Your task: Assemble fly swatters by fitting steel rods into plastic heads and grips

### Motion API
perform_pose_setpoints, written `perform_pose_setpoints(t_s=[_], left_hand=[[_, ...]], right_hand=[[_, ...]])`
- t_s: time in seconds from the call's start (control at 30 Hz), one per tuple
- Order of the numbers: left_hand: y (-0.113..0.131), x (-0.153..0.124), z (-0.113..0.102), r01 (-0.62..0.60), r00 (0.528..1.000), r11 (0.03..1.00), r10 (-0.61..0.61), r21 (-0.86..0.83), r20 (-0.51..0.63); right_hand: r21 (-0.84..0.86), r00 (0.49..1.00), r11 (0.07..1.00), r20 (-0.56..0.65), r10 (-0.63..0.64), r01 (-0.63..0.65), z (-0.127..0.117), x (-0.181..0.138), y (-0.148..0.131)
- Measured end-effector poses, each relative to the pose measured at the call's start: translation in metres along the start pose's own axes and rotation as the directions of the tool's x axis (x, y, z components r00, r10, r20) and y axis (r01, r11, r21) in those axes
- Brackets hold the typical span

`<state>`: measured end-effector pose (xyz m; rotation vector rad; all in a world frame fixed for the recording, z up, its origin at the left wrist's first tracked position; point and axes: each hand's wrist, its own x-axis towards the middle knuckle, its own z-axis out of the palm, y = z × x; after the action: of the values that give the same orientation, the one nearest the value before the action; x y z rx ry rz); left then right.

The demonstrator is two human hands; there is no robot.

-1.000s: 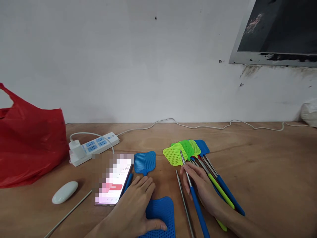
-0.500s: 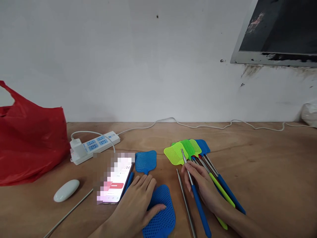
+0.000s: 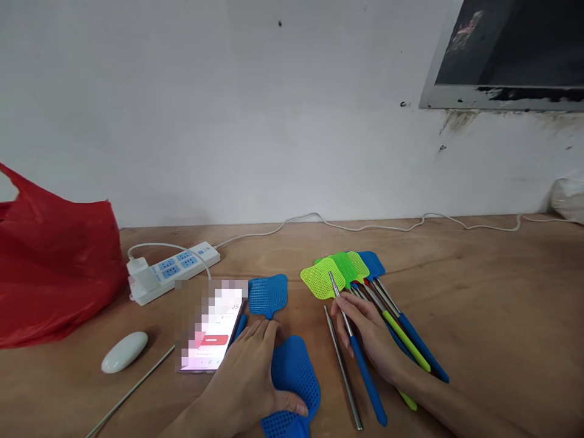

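My left hand [image 3: 249,371] is bent over the left side of a loose blue fly swatter head [image 3: 296,371], its thumb pressed on the mesh and its fingertips hidden. Between the fingers of my right hand [image 3: 365,328] is a steel fly swatter handle [image 3: 367,377] with a blue grip. The bare steel tip of that handle overlaps a yellow-green swatter head [image 3: 322,278]. Left of it lies a separate steel rod [image 3: 342,368]. Another blue swatter head [image 3: 268,295] lies just beyond my left fingers.
Several green and blue swatters [image 3: 371,266] are fanned out beyond my right hand. A lit phone [image 3: 219,334], a white power strip [image 3: 177,267], a white oval object [image 3: 125,352] and a red plastic bag [image 3: 59,267] are on the left. A white cable [image 3: 365,229] runs along the wall.
The thumb of my left hand has shifted down the blue swatter head, and the head's mesh now looks bent. My right hand keeps its grip on the handle. The view has tilted slightly.
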<state>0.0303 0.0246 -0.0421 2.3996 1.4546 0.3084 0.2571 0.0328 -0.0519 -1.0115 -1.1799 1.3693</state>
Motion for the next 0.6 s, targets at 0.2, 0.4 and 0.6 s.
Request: perform_pose_setpoints(t_s=[0.2,0.4,0.6], left_hand=[[0.0008,0.0015,-0.0015,-0.008,1.0,0.999,0.007,0.033,0.003],[-0.0013,0.0012,0.005,-0.052,0.987,0.989,0.072,0.137,-0.145],[-0.0076,0.0011,-0.0008,-0.266,0.948,0.958,0.28,0.106,-0.151]], right_hand=[[0.014,0.999,0.999,-0.025,-0.034,0.034,-0.002,0.0,0.0012],[-0.023,0.998,0.999,-0.049,-0.026,0.025,-0.0038,0.0015,-0.001],[-0.03,0.999,0.999,-0.044,-0.019,0.018,-0.0045,0.0015,-0.0057]])
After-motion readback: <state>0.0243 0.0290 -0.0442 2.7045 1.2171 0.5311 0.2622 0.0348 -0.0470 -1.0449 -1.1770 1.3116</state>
